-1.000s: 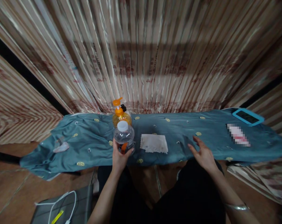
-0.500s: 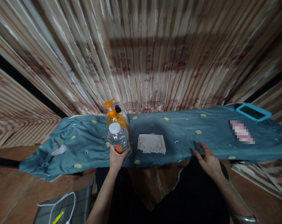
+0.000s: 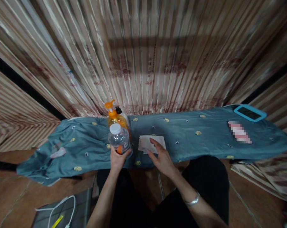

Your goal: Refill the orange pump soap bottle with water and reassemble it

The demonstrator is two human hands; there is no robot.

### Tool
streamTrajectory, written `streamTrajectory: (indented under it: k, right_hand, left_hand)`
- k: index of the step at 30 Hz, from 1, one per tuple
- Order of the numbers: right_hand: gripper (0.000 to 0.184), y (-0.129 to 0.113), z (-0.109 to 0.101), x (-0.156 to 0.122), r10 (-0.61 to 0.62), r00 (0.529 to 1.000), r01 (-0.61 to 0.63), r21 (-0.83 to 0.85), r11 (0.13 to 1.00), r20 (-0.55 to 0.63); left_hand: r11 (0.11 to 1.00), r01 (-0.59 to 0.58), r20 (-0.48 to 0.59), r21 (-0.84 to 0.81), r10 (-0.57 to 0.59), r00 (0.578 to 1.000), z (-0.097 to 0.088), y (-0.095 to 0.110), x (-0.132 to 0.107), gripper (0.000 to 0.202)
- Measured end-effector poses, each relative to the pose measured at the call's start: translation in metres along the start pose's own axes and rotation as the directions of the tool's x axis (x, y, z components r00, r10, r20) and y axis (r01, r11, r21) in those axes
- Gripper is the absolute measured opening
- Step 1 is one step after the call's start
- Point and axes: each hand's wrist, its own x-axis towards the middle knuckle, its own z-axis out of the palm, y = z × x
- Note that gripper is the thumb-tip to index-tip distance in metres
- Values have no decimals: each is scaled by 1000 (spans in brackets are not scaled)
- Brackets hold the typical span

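Observation:
My left hand (image 3: pixel 117 158) is wrapped round a clear plastic bottle (image 3: pixel 119 140) with a white cap, standing upright on the blue-grey cloth (image 3: pixel 193 139). Directly behind it stands an orange pump bottle (image 3: pixel 115 118) with a dark-capped item beside it. My right hand (image 3: pixel 161 157) lies with fingers stretched out over the near edge of a small white square cloth (image 3: pixel 148 142) just right of the bottle.
A phone in a blue case (image 3: pixel 250 113) lies at the far right of the covered surface, with a pink-white item (image 3: pixel 239 132) near it. A small pale object (image 3: pixel 58 153) sits at the left. Striped curtains hang behind. A white cable (image 3: pixel 62 205) lies on the floor at lower left.
My right hand has moved left from the cloth-covered edge onto the white square cloth. The left hand has stayed on the clear bottle.

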Motion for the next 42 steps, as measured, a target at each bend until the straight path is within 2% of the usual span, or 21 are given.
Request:
streamTrajectory:
  k: [5, 8, 12, 15, 17, 24, 29, 35, 40, 42]
  right_hand:
    - [61, -42, 29, 23, -77, 996, 71, 106, 992, 53]
    - [71, -66, 30, 48, -110, 993, 103, 139, 985, 48]
    - [86, -102, 24, 88, -192, 980, 183, 139, 973, 55]
    - [79, -126, 23, 110, -209, 973, 199, 102, 975, 99]
    - [72, -136, 25, 118, -190, 971, 183, 61, 981, 145]
    - [39, -138, 31, 131, -83, 971, 106, -91, 990, 226]
    - [28, -139, 31, 134, -101, 957, 139, -125, 982, 271]
    - [17, -134, 21, 140, -202, 904, 247, -74, 966, 376]
    - [14, -129, 14, 150, -301, 827, 330, 24, 944, 475]
    - [14, -129, 12, 151, -315, 810, 353, 17, 935, 495]
  left_hand:
    - [1000, -3, -1, -17, 3, 1000, 0, 6, 1, 74]
    - [998, -21, 34, -56, 23, 999, 3, 6, 2, 68]
    - [996, -35, 50, -86, 40, 998, 10, 3, 0, 73]
    - [988, -77, 73, -135, 88, 993, 16, 2, -5, 77]
    - [986, -78, 115, -147, 95, 989, 19, 2, -9, 74]
    - [993, -20, 122, -113, 34, 992, 26, 3, -16, 60]
    - [995, 32, 155, -95, -17, 988, 26, 4, -15, 57]
    - [994, 65, 163, -88, -51, 985, 25, 6, -14, 59]
    - [989, 74, 185, -126, -49, 981, 25, 9, -15, 63]
    - [987, 72, 197, -146, -42, 980, 25, 9, -16, 64]
